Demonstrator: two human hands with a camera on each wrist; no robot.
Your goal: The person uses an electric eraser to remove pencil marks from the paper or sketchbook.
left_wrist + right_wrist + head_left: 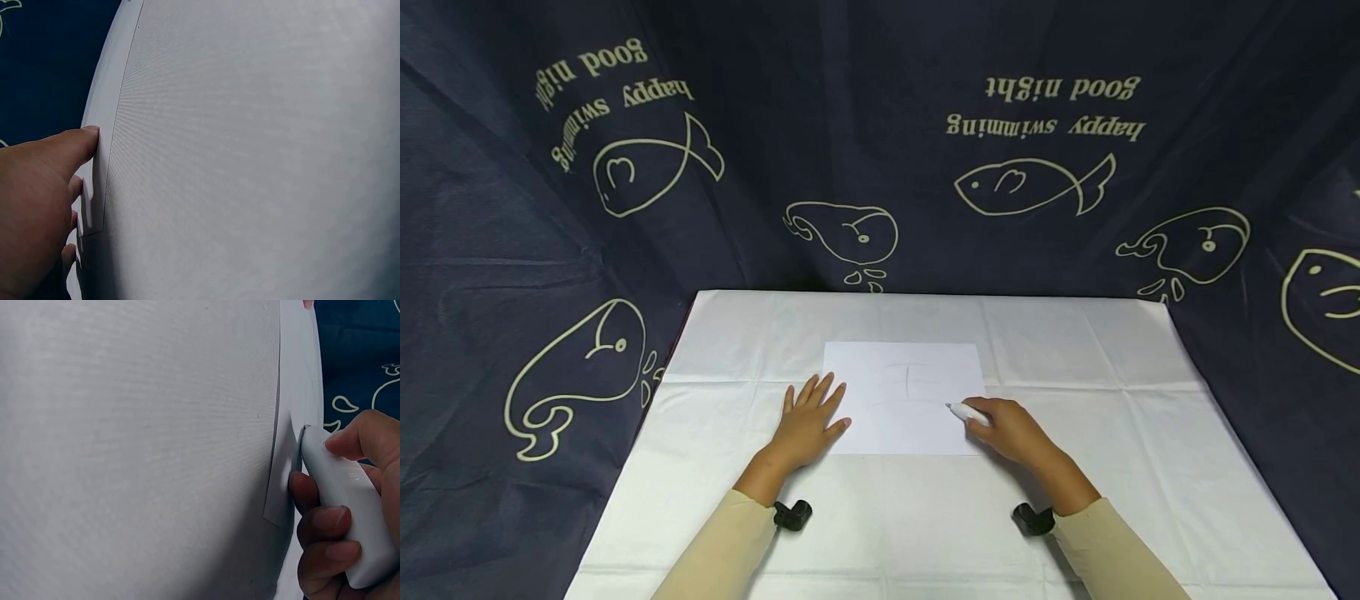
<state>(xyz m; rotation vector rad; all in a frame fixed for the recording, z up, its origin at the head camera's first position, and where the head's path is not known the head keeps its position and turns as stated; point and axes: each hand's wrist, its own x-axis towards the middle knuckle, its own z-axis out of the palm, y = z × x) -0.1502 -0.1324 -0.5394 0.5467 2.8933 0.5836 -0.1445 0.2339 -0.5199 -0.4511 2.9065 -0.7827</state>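
Head view: we have the right hand (1013, 429) gripping a white tool (967, 412), thumb and fingers curled round its body, tip over the right side of the paper (902, 421). Tool is probably light, rigid, a bit slick; we'd hold the thick body, clear of the tip. Paper, on white cloth (895, 521), likely creases easily; we'd steady its left edge, where the spread left hand (807, 423) rests.

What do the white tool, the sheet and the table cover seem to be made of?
White tool: probably smooth plastic, slightly glossy, judging by soft highlights; its dark tip may be metal.
Sheet: likely matte paper, thin with a crisp straight edge.
Table cover: seemingly matte woven fabric, showing fold creases and fine grain.
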